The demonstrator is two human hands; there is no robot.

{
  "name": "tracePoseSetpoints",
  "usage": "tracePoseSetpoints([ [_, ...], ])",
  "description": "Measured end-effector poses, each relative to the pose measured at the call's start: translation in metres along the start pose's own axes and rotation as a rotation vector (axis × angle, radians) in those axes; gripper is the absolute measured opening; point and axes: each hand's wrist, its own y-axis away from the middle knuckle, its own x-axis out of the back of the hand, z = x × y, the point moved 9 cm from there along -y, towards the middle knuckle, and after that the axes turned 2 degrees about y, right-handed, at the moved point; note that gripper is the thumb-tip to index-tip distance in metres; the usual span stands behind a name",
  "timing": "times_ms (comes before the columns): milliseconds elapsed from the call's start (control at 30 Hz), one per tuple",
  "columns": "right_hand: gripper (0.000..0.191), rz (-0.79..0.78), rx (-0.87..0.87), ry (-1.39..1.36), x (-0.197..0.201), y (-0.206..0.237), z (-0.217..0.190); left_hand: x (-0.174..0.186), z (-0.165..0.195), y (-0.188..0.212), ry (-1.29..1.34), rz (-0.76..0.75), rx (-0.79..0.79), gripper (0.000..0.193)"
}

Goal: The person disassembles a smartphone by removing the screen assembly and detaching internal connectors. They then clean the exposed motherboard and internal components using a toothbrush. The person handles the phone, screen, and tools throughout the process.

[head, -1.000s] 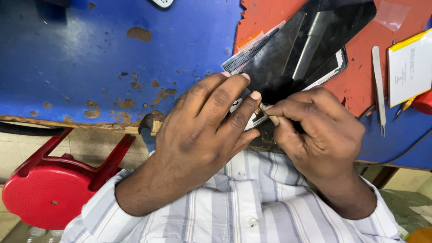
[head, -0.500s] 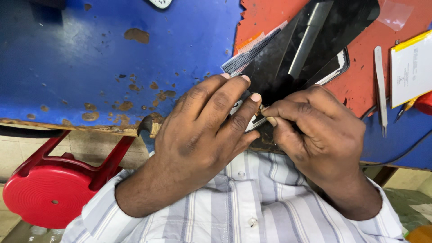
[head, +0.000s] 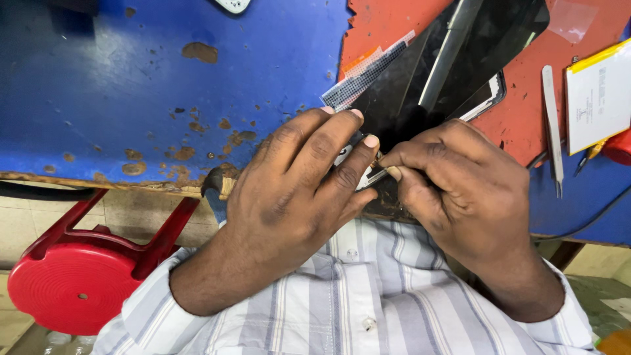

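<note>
**Prying at the phone's edge**

Head view: the left hand (head: 296, 197) clamps the dark phone screen assembly (head: 427, 92) at the blue workbench (head: 131, 98) edge, fingers pressed down on it. The right hand (head: 460, 190) pinches a small tool, barely visible, at the near edge between both hands. Judged: a separating step; next calls for steady, shallow leverage. Tweezers (head: 552, 125) lie well right.

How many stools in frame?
1: a red plastic stool at lower left, on the floor below the edge of the blue workbench, left of the person's left hand. Others may be hidden under the bench.
</note>
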Motion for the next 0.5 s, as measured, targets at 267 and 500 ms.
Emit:
tracePoseSetpoints([
  [267,0.015,0.017,-0.044,-0.060,0.0026,0.0031,0.0047,-0.0029,0.0001,0.0019,-0.026,-0.014,0.004,0.056],
  [500,0.016,0.019,-0.057,-0.097,0.0026,0.0053,0.0080,-0.0045,0.0013,0.0020,-0.021,-0.009,0.017,0.056],
])
